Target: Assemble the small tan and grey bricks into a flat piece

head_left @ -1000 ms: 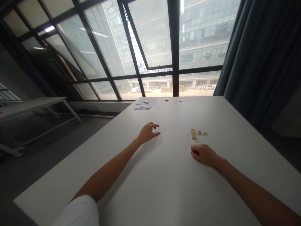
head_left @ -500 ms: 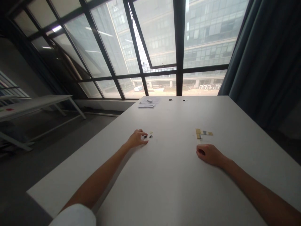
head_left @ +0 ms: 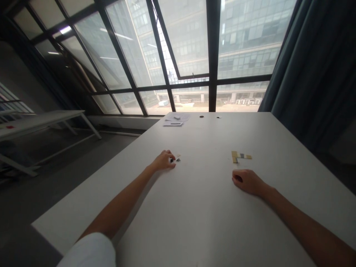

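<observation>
My left hand rests on the left part of the table, thumb and index finger curved and apart. Between them lies a small black part; I see no firm grip on it. Just right of the fingertips are tiny dark pieces and a small pale piece, too small to name. On the right, my right hand lies on the table in a loose fist, with nothing showing in its hollow. Beyond its knuckles lie short yellow strips with dark middles, set in an L shape.
The white table reaches to the windows. Papers with a small light object on top lie at its far left. A dark round disc and a small black-and-white item are at the far edge. Another table stands left.
My left thumb has come slightly nearer the index finger. The right hand and the yellow strips stay in place; the view has shifted a little.
</observation>
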A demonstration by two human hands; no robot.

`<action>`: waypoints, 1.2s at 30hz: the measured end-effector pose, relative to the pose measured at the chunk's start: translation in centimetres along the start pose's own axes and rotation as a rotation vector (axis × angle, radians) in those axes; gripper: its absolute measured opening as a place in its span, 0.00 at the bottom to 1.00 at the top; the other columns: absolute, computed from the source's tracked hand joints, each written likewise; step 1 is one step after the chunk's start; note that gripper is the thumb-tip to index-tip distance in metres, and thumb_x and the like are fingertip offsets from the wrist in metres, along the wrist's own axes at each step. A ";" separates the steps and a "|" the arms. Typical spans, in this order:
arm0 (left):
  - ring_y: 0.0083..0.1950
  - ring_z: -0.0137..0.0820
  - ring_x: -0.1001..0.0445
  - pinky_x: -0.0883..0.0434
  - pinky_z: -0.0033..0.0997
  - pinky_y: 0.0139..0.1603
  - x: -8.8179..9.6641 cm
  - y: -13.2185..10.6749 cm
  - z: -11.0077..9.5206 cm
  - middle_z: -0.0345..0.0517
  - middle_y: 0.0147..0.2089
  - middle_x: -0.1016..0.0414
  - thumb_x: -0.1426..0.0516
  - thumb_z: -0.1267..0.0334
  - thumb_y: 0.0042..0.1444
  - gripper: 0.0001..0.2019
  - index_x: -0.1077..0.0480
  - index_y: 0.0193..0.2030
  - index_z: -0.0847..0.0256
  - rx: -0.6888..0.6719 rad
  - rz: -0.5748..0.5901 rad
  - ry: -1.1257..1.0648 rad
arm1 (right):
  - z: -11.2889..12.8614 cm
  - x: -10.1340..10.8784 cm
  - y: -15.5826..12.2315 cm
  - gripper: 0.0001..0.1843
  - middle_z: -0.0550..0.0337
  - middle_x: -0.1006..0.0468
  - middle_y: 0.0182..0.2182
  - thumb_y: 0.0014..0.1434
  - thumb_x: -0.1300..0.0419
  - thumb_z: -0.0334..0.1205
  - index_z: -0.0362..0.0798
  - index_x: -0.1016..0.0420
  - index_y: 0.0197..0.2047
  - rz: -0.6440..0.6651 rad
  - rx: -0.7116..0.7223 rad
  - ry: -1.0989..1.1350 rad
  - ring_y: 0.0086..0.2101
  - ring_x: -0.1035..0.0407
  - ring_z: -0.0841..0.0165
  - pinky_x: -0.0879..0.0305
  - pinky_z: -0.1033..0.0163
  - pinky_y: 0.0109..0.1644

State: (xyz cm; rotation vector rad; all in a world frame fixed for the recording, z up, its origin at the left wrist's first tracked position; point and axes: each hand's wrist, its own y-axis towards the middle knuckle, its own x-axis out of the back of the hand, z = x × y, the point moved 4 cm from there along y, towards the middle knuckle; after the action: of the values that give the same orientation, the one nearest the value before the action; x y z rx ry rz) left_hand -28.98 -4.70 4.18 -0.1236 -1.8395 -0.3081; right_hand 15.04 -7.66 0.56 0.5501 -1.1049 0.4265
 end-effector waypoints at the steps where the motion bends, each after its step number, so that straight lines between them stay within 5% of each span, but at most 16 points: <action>1: 0.50 0.42 0.30 0.33 0.39 0.57 0.0 0.0 -0.1 0.48 0.44 0.27 0.37 0.55 0.45 0.13 0.20 0.38 0.56 0.000 -0.005 -0.002 | 0.1 0.1 0.0 0.11 0.61 0.27 0.24 0.60 0.47 0.39 0.48 0.32 0.27 0.000 0.000 0.004 0.25 0.39 0.70 0.50 0.64 0.33; 7: 0.51 0.43 0.32 0.34 0.40 0.57 1.1 0.1 -1.4 0.50 0.46 0.27 0.37 0.56 0.46 0.12 0.22 0.36 0.58 -0.032 -0.056 0.025 | 0.6 0.5 0.0 0.11 0.61 0.26 0.24 0.60 0.47 0.38 0.48 0.31 0.27 0.005 0.003 0.019 0.26 0.38 0.70 0.49 0.65 0.33; 11: 0.50 0.40 0.32 0.34 0.39 0.57 1.9 0.7 -4.3 0.49 0.46 0.28 0.37 0.56 0.49 0.12 0.23 0.39 0.58 -0.115 -0.071 0.015 | 0.4 0.4 0.1 0.10 0.62 0.27 0.24 0.59 0.46 0.38 0.48 0.31 0.27 -0.008 -0.011 0.008 0.26 0.39 0.71 0.50 0.66 0.33; 16: 0.50 0.39 0.32 0.33 0.38 0.56 1.0 1.7 -10.8 0.47 0.46 0.28 0.38 0.56 0.51 0.11 0.24 0.40 0.57 -0.242 -0.045 -0.016 | 0.6 0.6 0.1 0.09 0.63 0.27 0.23 0.59 0.45 0.38 0.47 0.28 0.28 -0.031 0.002 0.043 0.25 0.38 0.72 0.49 0.67 0.33; 22: 0.51 0.41 0.32 0.32 0.38 0.54 -3.2 2.4 -19.7 0.48 0.46 0.28 0.34 0.58 0.47 0.12 0.22 0.40 0.54 -0.365 -0.041 -0.095 | 0.6 1.0 0.0 0.12 0.66 0.28 0.22 0.55 0.38 0.39 0.48 0.21 0.43 -0.112 -0.015 0.116 0.25 0.36 0.73 0.46 0.67 0.33; 26: 0.50 0.41 0.32 0.31 0.39 0.54 -5.2 2.7 -23.6 0.48 0.46 0.27 0.33 0.58 0.47 0.13 0.22 0.41 0.54 -0.429 -0.046 -0.131 | 0.9 1.3 0.1 0.17 0.67 0.27 0.23 0.55 0.36 0.40 0.50 0.22 0.48 -0.120 0.008 0.120 0.25 0.35 0.73 0.45 0.67 0.34; 36: 0.51 0.41 0.33 0.31 0.40 0.54 -6.1 3.2 -25.4 0.48 0.46 0.28 0.34 0.57 0.49 0.12 0.22 0.42 0.54 -0.425 -0.032 -0.123 | 1.1 1.6 0.1 0.13 0.66 0.25 0.26 0.55 0.35 0.40 0.49 0.23 0.45 -0.114 0.006 0.100 0.27 0.33 0.72 0.45 0.67 0.35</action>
State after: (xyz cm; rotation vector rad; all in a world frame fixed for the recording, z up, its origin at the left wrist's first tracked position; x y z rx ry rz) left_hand -2.96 -8.12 5.38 -0.4141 -1.8751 -0.7253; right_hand 14.80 -8.20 2.40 0.5881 -0.9718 0.3548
